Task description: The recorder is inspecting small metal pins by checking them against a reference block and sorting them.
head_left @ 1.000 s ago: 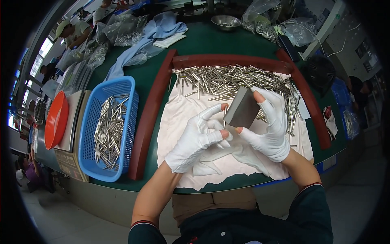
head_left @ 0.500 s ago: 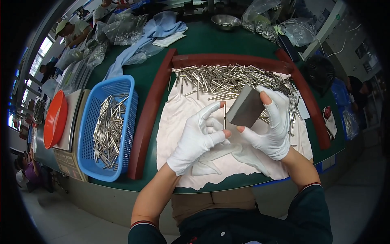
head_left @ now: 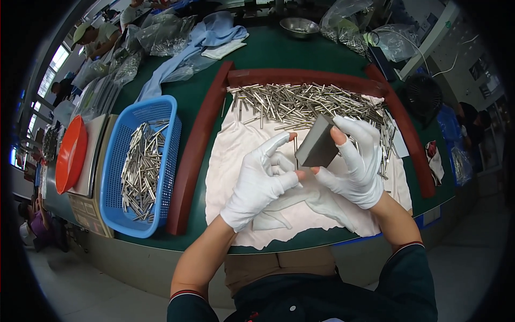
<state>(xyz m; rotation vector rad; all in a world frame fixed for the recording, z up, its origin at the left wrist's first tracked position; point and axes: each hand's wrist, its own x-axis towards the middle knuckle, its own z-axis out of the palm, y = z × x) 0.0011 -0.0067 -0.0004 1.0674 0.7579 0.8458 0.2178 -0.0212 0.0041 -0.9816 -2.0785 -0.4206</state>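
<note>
Now, left hand [head_left: 260,181]: part-open, holding metal pin [head_left: 295,146].
Right hand [head_left: 360,165]: half-open, clasping grey block [head_left: 321,144].
Block: nearer pin, I see; close work continues.

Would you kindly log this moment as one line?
left hand: pinching metal pin | right hand: gripping gray block | pale cloth: loose pins | blue basket: more pins

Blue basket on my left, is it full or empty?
Partly full: metal pins lie heaped inside the blue basket, bare mesh showing beside them.
</note>
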